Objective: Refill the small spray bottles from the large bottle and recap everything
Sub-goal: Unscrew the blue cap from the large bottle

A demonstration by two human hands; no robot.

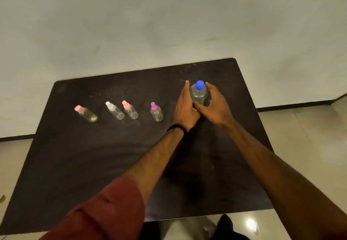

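Observation:
The large clear bottle (198,94) with a blue cap (199,85) stands at the back right of the dark table (93,155). My left hand (185,108) lies flat against its left side with straight fingers. My right hand (214,106) curls round its right side. Several small capped spray bottles stand in a row to the left: one with a magenta cap (156,113), one with a salmon cap (131,112), one with a white cap (116,112), and a yellowish one with a pink cap (88,115).
The table's far edge (142,70) runs close to a pale wall. Tiled floor shows to the left, right and below the near edge. The front half of the table holds only my forearms.

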